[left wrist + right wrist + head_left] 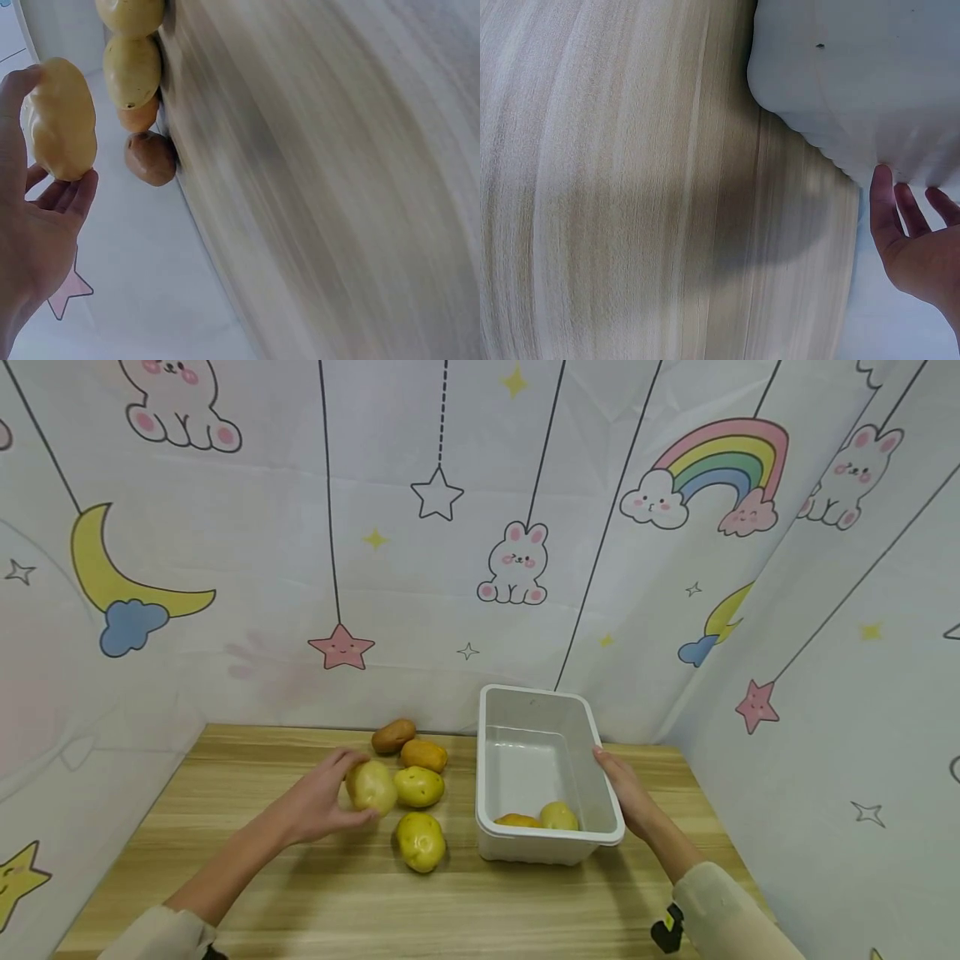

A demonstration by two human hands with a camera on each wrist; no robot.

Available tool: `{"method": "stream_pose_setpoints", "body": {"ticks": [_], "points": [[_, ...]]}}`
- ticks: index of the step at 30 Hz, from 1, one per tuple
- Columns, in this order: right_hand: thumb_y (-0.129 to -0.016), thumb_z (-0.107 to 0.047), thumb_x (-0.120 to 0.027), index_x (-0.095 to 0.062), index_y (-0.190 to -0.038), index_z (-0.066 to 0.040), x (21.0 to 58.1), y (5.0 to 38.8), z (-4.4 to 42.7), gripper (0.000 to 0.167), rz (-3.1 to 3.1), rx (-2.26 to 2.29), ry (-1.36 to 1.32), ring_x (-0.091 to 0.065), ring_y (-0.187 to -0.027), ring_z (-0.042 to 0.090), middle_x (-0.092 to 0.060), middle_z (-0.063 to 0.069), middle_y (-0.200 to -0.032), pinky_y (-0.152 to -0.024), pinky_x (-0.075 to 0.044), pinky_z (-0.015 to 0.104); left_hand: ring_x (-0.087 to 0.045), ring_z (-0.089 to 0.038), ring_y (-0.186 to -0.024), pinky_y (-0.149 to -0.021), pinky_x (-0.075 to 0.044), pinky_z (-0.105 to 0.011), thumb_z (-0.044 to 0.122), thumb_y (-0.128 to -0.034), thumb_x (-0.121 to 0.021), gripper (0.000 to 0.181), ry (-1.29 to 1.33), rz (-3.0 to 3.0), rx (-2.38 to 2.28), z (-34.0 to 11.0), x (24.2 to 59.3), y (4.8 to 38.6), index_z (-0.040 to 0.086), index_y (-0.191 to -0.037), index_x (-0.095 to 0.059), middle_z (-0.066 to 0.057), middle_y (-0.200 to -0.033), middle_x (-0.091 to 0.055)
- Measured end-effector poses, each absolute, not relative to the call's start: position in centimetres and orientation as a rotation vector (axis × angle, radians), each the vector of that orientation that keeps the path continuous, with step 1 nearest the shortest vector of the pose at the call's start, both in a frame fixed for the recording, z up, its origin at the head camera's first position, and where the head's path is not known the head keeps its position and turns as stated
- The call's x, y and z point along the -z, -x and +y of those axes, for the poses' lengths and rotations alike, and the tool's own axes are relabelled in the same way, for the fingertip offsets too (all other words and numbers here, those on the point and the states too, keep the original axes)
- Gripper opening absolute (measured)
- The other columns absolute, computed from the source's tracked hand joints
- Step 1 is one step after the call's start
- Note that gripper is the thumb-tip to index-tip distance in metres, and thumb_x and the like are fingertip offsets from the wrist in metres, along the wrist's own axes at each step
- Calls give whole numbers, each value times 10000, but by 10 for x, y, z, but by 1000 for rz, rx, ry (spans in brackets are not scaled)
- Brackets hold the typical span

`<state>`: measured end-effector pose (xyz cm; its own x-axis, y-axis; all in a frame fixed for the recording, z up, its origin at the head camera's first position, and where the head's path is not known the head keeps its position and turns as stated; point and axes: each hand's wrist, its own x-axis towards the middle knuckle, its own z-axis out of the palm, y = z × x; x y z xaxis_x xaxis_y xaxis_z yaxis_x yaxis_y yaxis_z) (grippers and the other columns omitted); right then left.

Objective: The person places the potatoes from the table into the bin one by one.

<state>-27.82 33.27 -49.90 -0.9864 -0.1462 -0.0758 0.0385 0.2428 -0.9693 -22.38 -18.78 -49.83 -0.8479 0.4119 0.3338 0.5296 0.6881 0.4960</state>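
My left hand [322, 800] pinches a pale yellow potato [372, 787] between thumb and fingers; the left wrist view shows this potato [63, 120] raised off the table. Just right of it lie two yellow potatoes [419, 787] [421, 842], with an orange-brown one [424, 755] and a brown one [393, 737] behind. My right hand [630, 793] touches the right side of a white bin [551, 842], and in the right wrist view its fingertips [883, 174] rest against the bin's outer wall. Inside the bin's near end are a pale potato [558, 816] and an orange one [517, 820], partly hidden by the rim.
The wooden table [360, 902] runs back to a white curtain [420, 677] printed with rabbits, stars and a rainbow. More of this curtain hangs along the left and right sides. The bin stands near the table's back edge.
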Motion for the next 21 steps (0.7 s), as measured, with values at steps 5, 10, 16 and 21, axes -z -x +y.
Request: {"method": "stream_pose_setpoints", "body": {"ticks": [5, 10, 16, 21], "points": [[-1151, -494, -356, -448, -1526, 88, 500, 278, 333, 699, 2355, 1839, 106, -613, -1261, 453, -561, 364, -1423, -943, -589, 425, -639, -318, -1146, -941, -579, -527, 418, -833, -908, 794, 774, -2686, 892, -185, 493, 225, -13, -1409, -571, -158, -1338, -574], [-1151, -499, -352, -441, -1530, 91, 499, 277, 333, 707, 2350, 1837, 112, -615, -1262, 448, -561, 360, -1427, -954, -588, 447, -632, -298, -1150, -947, -576, -517, 422, -838, -907, 799, 777, -2682, 892, -183, 490, 226, -16, -1415, -570, -144, -1343, -578], [-1148, -506, -360, -439, -1535, 84, 498, 277, 333, 711, 2343, 1842, 109, -621, -1256, 440, -566, 352, -1426, -944, -591, 442, -629, -288, -1134, -938, -577, -506, 415, -835, -911, 795, 782, -2675, 899, -183, 488, 227, -7, -1418, -569, -148, -1352, -578], [-1149, -498, -363, -455, -1525, 83, 499, 278, 334, 698, 2350, 1846, 100, -629, -1245, 432, -581, 344, -1412, -927, -597, 415, -633, -295, -1124, -932, -576, -510, 416, -833, -910, 805, 772, -2679, 901, -182, 485, 228, -7, -1424, -566, -161, -1346, -583]]}}
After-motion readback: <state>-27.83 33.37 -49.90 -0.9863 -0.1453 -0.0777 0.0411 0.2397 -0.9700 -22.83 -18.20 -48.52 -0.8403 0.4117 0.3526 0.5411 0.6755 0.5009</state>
